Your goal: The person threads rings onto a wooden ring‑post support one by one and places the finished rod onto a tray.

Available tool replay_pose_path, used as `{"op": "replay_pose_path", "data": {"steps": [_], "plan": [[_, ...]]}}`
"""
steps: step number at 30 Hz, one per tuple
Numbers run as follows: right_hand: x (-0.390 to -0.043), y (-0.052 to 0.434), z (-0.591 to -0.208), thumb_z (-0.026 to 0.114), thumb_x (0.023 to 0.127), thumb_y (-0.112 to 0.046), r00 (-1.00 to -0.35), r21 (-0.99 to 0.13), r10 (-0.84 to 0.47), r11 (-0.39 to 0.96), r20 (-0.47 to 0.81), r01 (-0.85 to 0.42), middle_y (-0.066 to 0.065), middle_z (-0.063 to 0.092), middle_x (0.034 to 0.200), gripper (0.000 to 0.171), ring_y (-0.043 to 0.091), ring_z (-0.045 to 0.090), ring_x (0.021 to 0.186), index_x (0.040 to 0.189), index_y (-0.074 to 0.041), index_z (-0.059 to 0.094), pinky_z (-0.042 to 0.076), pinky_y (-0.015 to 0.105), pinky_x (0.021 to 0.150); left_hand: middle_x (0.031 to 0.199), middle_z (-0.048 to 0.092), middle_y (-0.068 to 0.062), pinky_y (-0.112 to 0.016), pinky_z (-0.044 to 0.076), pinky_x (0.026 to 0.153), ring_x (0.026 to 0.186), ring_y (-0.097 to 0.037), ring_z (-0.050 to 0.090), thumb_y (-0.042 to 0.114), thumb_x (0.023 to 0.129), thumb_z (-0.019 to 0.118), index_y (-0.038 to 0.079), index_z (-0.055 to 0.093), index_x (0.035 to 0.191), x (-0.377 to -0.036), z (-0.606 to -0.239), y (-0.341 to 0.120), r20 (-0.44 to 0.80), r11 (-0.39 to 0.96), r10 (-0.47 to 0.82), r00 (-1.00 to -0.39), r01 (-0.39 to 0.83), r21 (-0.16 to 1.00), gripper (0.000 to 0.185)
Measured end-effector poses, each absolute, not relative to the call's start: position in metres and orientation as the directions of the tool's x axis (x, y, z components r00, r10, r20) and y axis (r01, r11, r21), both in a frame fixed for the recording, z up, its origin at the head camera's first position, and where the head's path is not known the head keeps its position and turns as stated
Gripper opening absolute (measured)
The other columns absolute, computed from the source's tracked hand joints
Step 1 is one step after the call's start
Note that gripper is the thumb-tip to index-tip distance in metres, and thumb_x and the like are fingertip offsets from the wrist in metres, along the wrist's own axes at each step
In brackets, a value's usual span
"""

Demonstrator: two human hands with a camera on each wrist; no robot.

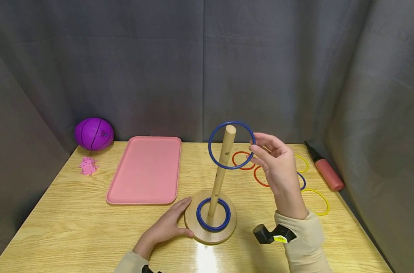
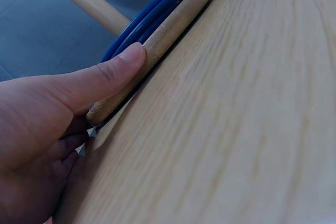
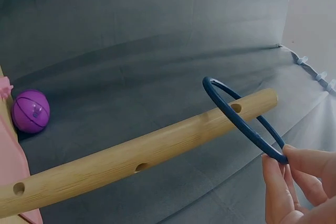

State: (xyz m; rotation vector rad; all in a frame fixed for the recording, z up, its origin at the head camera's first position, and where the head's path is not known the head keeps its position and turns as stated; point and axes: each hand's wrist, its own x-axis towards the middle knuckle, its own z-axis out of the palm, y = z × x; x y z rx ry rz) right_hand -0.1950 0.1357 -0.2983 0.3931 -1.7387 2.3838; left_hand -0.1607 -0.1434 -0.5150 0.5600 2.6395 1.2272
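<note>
A wooden peg (image 1: 217, 185) rises from a round wooden base (image 1: 210, 237). Stacked blue rings (image 1: 199, 218) lie around its foot. My left hand (image 1: 166, 225) holds the base at its left edge; in the left wrist view the thumb (image 2: 118, 69) lies along the rim, while the other fingers are partly hidden. Between thumb and fingertips, my right hand (image 1: 276, 163) pinches a blue ring (image 1: 211, 153) at its right side. That ring encircles the peg near its top, tilted, as the right wrist view shows.
Behind my right hand lie red rings (image 1: 243, 152), yellow rings (image 1: 326, 201) and another blue ring (image 1: 303, 182). A red hand pump (image 1: 329, 174) lies at the right edge. To the left are a pink tray (image 1: 145, 170), a purple ball (image 1: 94, 133) and a small pink toy (image 1: 88, 166). Grey curtains surround the table.
</note>
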Motion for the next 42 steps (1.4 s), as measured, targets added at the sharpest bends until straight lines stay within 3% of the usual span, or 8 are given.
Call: {"op": "replay_pose_path", "data": {"steps": [21, 33, 42], "plan": [[-0.197, 0.136, -0.331, 0.067, 0.088, 0.002, -0.977, -0.961, -0.055, -0.2, 0.207, -0.192, -0.007, 0.068, 0.088, 0.026, 0.005, 0.065, 0.081, 0.093, -0.023, 0.073, 0.059, 0.02, 0.067, 0.159, 0.026, -0.018, -0.058, 0.025, 0.117, 0.147, -0.039, 0.023, 0.044, 0.067, 0.084, 0.005, 0.028, 0.152, -0.162, -0.512, -0.142, 0.022, 0.598, 0.408, -0.913, 0.285, 0.749, 0.109], [-0.202, 0.141, -0.364, 0.071, 0.086, -0.006, -0.99, -0.991, -0.069, -0.056, 0.122, -0.118, -0.008, 0.066, 0.09, 0.023, 0.006, 0.066, 0.086, 0.094, -0.028, 0.072, 0.06, 0.022, 0.071, 0.158, 0.027, -0.02, -0.058, 0.024, 0.118, 0.146, -0.04, 0.024, 0.043, 0.068, 0.084, 0.003, 0.028, 0.152, -0.161, -0.513, -0.142, 0.028, 0.593, 0.41, -0.912, 0.29, 0.751, 0.108], [-0.209, 0.142, -0.392, 0.068, 0.088, -0.004, -0.995, -0.999, -0.096, -0.009, 0.037, -0.036, -0.009, 0.065, 0.09, 0.022, 0.004, 0.065, 0.084, 0.099, -0.022, 0.07, 0.06, 0.023, 0.071, 0.158, 0.026, -0.02, -0.059, 0.024, 0.117, 0.146, -0.041, 0.024, 0.042, 0.068, 0.084, 0.003, 0.028, 0.152, -0.16, -0.513, -0.142, 0.023, 0.593, 0.409, -0.912, 0.285, 0.753, 0.108]]}}
